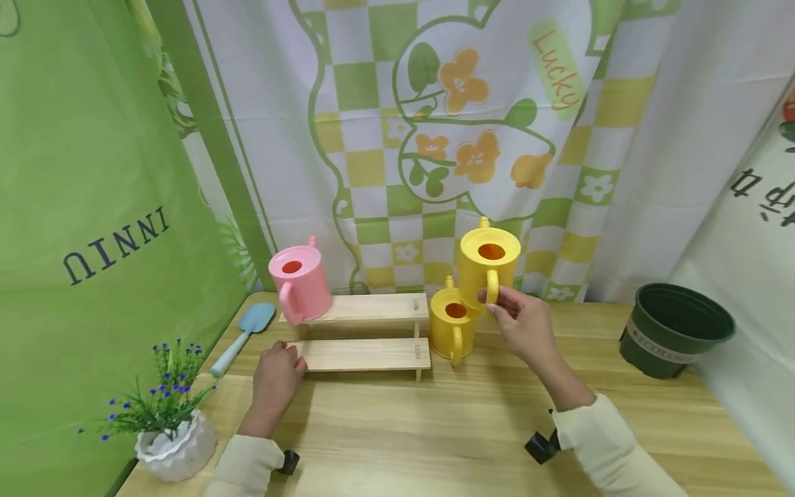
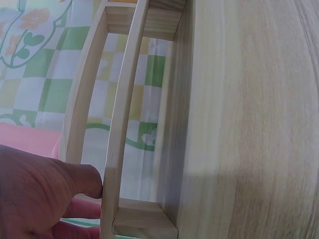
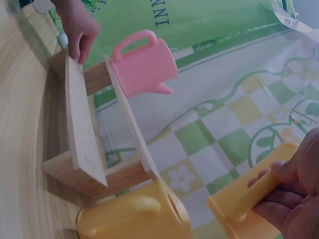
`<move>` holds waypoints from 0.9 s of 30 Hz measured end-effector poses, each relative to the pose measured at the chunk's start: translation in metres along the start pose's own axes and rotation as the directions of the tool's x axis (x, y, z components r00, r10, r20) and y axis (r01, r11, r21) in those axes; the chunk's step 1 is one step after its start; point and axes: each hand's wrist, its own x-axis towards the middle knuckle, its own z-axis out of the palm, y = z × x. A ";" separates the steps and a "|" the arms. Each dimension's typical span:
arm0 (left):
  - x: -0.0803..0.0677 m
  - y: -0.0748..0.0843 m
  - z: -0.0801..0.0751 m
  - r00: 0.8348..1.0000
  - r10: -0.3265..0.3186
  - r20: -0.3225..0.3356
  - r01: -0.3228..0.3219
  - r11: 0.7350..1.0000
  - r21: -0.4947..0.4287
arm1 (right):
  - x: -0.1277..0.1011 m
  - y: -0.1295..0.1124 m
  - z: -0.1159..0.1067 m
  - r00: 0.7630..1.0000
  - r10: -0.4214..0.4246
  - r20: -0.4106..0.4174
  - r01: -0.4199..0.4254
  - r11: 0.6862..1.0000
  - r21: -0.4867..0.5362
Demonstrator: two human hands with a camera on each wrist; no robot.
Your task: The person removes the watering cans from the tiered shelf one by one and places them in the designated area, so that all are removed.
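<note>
Wood table (image 1: 435,428), right hand (image 1: 524,324) w/ yellow can (image 1: 488,266), left hand (image 1: 276,376) on shelf (image 1: 363,353)

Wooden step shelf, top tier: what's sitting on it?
Only the pink watering can, at the left end of the wooden step shelf; the rest of that tier is bare. Left hand touches the lower tier's left end. What the can holds cannot be seen.
</note>
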 end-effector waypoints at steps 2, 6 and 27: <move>0.000 0.000 0.000 1.000 -0.006 0.009 0.006 1.000 -0.002 | -0.002 0.005 -0.002 1.000 -0.003 -0.001 0.003 1.000 -0.011; -0.001 -0.001 -0.001 1.000 -0.015 0.017 0.015 1.000 -0.001 | -0.004 0.016 -0.006 1.000 0.017 0.007 -0.016 0.999 -0.032; 0.000 0.003 -0.001 0.999 0.029 -0.015 -0.029 1.000 0.012 | -0.020 0.092 -0.010 0.992 0.107 0.065 -0.110 0.993 0.050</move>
